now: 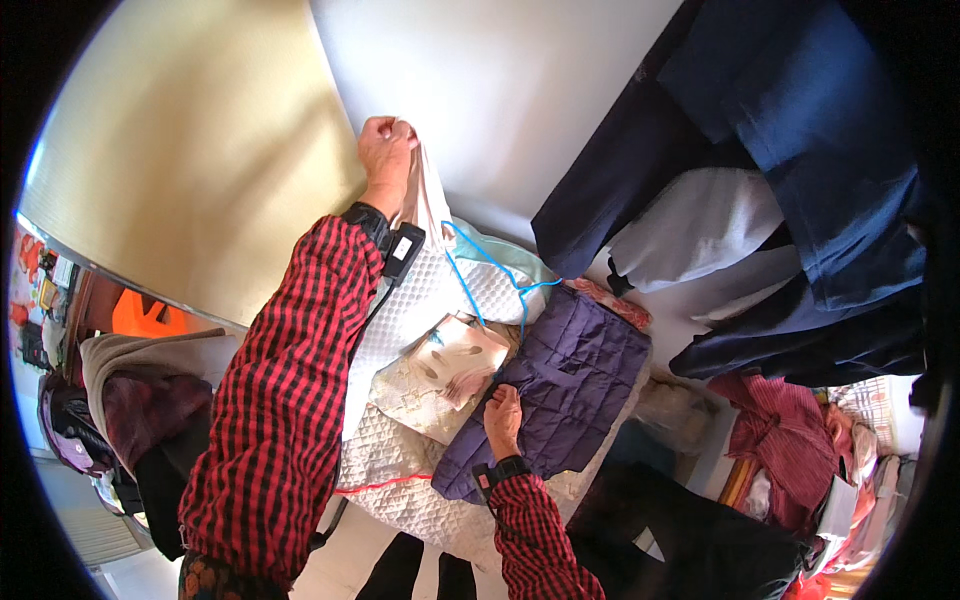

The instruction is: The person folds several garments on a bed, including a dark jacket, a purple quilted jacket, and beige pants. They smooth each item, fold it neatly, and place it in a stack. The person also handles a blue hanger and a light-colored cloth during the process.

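Observation:
My left hand [388,154], raised at the wall, pinches the edge of a white cloth [409,292] with a dotted texture, which hangs down onto the pile below. Lower down, my right hand [504,416] is curled at the edge of a dark purple quilted garment [577,367] and seems to grip it. Between the two lies a folded cream cloth [463,358] with a printed pattern. A blue wire hanger [487,255] rests on the white and pale green cloths behind. Under everything spreads a cream quilted cover [405,450] with a red line on it.
Dark blue and grey clothes [795,172] hang at the right. A cream panel [202,150] stands at the left, with an orange plastic stool [146,313] and a draped brown cloth [150,360] beyond it. Red striped cloth [780,442] and other items are piled at the lower right.

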### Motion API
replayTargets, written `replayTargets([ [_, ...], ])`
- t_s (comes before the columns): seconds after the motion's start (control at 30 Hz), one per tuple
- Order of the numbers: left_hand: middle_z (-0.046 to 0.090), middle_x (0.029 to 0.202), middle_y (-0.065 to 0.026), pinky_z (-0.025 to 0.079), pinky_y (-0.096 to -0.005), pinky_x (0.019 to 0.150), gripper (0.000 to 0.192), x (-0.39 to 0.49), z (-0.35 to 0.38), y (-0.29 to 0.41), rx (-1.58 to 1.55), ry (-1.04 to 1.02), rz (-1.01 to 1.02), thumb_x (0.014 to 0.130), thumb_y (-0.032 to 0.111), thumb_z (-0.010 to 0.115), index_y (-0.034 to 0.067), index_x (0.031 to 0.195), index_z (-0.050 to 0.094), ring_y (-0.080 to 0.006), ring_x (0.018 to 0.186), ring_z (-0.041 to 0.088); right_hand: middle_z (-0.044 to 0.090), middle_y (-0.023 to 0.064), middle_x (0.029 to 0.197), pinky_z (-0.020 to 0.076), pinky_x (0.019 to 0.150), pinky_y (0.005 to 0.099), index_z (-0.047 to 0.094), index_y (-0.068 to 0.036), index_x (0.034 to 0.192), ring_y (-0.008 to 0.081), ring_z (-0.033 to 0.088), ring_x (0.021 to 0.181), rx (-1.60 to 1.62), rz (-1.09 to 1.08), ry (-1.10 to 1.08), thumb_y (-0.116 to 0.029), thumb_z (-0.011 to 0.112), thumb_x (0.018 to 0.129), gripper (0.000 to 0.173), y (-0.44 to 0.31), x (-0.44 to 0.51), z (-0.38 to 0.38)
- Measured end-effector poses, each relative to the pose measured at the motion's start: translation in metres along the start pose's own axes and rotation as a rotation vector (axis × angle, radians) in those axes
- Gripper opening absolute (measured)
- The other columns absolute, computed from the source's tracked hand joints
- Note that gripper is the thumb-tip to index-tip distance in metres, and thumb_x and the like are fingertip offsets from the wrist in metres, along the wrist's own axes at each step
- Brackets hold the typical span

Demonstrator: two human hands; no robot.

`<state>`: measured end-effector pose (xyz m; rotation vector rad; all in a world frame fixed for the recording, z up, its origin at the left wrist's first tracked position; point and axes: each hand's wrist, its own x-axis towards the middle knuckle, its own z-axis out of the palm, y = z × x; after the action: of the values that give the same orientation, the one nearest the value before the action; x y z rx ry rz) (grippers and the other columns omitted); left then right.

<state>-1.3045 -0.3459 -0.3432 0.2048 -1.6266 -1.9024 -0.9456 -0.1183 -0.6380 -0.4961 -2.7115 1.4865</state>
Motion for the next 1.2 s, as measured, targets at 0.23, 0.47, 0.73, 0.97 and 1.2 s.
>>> replayTargets([
  [0.23,0.065,0.099,-0.0125,0.058,-0.0279,0.069,0.018,-0.006,0.085,0.061,-0.176,-0.101,0.149,0.091,0.007,0.066,-0.005,0.104,0.061,-0.0172,0.074,0.068,0.068,0.0157,0.102,0.0571,0.085,0.0353,0.058,0.002,0.112,0.0266,0.07,0.093,0.052,0.049,-0.007,0.001,0.063,0.085,0.028,0.005,0.004,0.001],
  [0.47,0.066,0.083,-0.0105,0.057,-0.032,0.064,0.014,0.01,0.003,0.003,0.184,-0.044,-0.025,0.09,0.008,0.066,-0.003,0.098,0.064,-0.0197,0.071,0.066,0.07,0.0139,0.1,0.0579,0.083,0.034,0.059,0.002,0.113,0.0255,0.072,0.092,0.037,0.046,0.013,0.001,0.064,0.086,0.027,-0.002,0.004,-0.001],
  [0.73,0.07,0.084,-0.0173,0.062,-0.0325,0.055,0.022,-0.015,-0.154,-0.084,0.519,0.168,-0.256,0.093,0.011,0.067,-0.009,0.101,0.06,-0.0245,0.065,0.073,0.062,0.0259,0.095,0.0499,0.072,0.0524,0.056,0.001,0.095,0.0463,0.062,0.087,-0.058,-0.255,0.241,-0.006,0.054,0.097,0.008,-0.062,0.051,-0.026],
  [0.97,0.068,0.097,-0.0247,0.066,-0.0387,0.074,0.029,0.015,-0.14,-0.053,0.072,0.244,-0.286,0.094,0.009,0.062,-0.019,0.099,0.059,-0.0332,0.082,0.074,0.07,0.0268,0.102,0.0557,0.085,0.046,0.059,0.006,0.124,0.0458,0.069,0.097,-0.045,0.099,0.089,-0.033,0.068,0.087,0.054,-0.079,0.148,-0.009],
  [1.2,0.066,0.104,-0.0215,0.065,-0.04,0.078,0.025,0.048,-0.06,-0.035,-0.171,-0.092,-0.133,0.096,0.009,0.062,-0.012,0.107,0.057,-0.0325,0.086,0.073,0.058,0.0092,0.066,0.0521,0.059,0.0342,0.055,0.002,0.082,0.0189,0.061,0.057,0.677,0.128,0.352,-0.037,0.05,0.107,0.046,-0.121,0.076,-0.037],
])
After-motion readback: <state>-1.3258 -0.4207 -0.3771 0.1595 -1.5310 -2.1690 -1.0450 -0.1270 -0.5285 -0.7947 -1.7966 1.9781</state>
